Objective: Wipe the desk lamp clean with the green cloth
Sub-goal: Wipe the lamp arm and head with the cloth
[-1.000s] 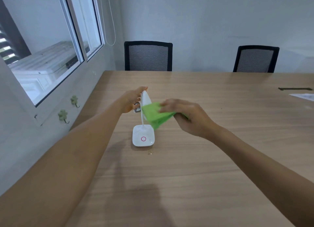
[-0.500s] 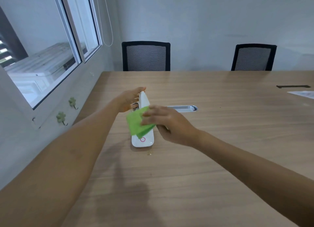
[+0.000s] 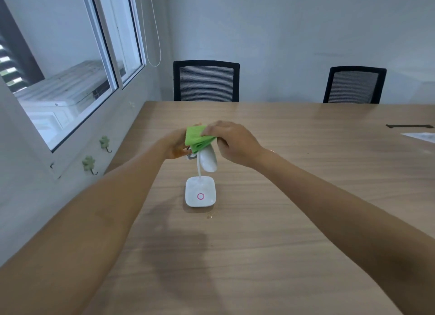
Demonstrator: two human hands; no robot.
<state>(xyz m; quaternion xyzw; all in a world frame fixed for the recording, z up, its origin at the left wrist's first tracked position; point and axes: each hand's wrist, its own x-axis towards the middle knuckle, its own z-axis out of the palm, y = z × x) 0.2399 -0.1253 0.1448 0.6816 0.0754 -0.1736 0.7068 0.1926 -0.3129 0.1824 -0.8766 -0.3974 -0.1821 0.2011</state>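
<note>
A: Right hand (image 3: 231,144) up top, fingers pinched tight on the folded green cloth (image 3: 197,138), pressing it onto the upper end of the lamp head (image 3: 208,159).

B: And the left hand (image 3: 176,145)?

A: Tucked behind the cloth, on the far side of the lamp head. Can't tell whether it's gripping or just bracing; the cloth hides the fingers.

B: Where's the desk lamp itself?

A: Its white square base (image 3: 200,192) sits flat on the wooden table (image 3: 294,220), pink ring facing up, thin neck rising to the head between both hands. Two black chairs (image 3: 206,81) stand at the far edge.
</note>
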